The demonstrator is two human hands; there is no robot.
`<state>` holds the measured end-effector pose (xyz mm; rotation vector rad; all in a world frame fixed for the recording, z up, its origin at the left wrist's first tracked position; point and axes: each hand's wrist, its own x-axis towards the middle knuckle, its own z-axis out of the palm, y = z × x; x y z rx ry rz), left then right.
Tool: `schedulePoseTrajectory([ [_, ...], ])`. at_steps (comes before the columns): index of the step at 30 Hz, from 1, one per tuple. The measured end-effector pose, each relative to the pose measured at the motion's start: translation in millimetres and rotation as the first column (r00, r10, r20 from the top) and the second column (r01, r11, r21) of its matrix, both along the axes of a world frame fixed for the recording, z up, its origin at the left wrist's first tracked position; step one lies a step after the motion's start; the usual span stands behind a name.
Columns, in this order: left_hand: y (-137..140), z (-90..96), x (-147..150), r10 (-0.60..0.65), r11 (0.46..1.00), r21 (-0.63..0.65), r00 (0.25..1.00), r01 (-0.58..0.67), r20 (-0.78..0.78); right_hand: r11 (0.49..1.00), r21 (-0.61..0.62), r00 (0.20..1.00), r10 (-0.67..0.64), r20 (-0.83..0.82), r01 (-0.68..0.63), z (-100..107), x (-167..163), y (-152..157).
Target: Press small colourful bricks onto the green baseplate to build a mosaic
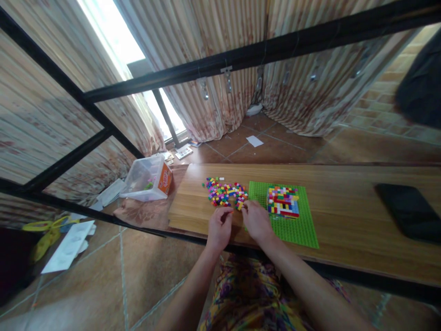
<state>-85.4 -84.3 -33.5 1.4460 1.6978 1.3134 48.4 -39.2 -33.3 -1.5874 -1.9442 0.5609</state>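
One multicoloured block of plastic bricks [283,201] is carried by one green studded baseplate [301,234] on one brown wooden tabletop [351,207], while beside one loose, uncountable brick pile [225,190] one left hand [219,226] and one right hand [257,221] are held, fingers curled, their gap and any grip impossible to tell.

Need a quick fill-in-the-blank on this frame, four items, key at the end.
1. The color of the baseplate under the block build is ____.
2. In the picture, the clear plastic bin is to the ____ of the loose bricks.
3. Compared with the right hand, the left hand is ____ from the block build.
4. In the picture, the dark flat device lies to the ____ of the baseplate.

Missing words: green; left; farther; right
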Motion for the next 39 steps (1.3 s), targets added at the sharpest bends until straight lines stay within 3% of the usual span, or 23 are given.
schedulePoseTrajectory([
  [8, 1, 7.5, 10, -0.139, 0.989, 0.022, 0.98, 0.144, -0.145, 0.998, -0.033, 0.994, 0.048, -0.097, -0.051, 5, 11, 0],
  [12, 0, 9.9, 15, -0.099, 0.995, 0.005, 0.994, 0.099, 0.042, 0.993, -0.068, 0.957, 0.07, -0.282, -0.093, 14, 21, -11],
  [15, -2, 17.1, 18, -0.113, 0.993, -0.004, 0.966, 0.117, 0.233, 0.982, -0.156, 0.836, 0.002, -0.549, -0.105, 24, 25, -20],
  [18, -5, 27.4, 21, -0.128, 0.991, 0.012, 0.941, 0.131, 0.312, 0.977, -0.193, 0.742, -0.061, -0.667, -0.093, 35, 25, -27],
  [22, -8, 36.2, 25, -0.127, 0.992, 0.023, 0.951, 0.125, 0.282, 0.974, -0.211, 0.695, -0.099, -0.713, -0.078, 43, 22, -30],
  [32, -12, 35.6, 29, -0.133, 0.991, 0.065, 0.966, 0.121, 0.221, 0.956, -0.287, 0.606, -0.195, -0.771, -0.058, 49, 22, -36],
  [39, -13, 33.8, 39, -0.065, 0.997, 0.06, 0.931, 0.047, 0.359, 0.96, -0.281, 0.592, -0.227, -0.773, 0.001, 51, 19, -44],
])
